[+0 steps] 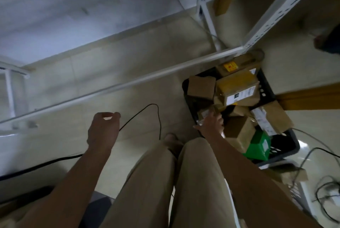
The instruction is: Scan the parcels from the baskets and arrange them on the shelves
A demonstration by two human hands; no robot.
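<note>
Head view is showing the right hand (209, 124) reaching, grip spread wide, onto a small brown cardboard parcel (203, 114) in the black plastic basket (291, 147), ideally lifting it label-up for scanning, while the left hand (104, 130) is hanging curled, contents impossible to tell.

black basket (287, 151) | brown parcels (201, 87) | green box (258, 147) | khaki trousers (152, 181)

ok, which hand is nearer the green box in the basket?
Right. The right hand reaches into the black basket among brown parcels, left of the green box. The left hand hangs over the floor, well left of the basket.
</note>
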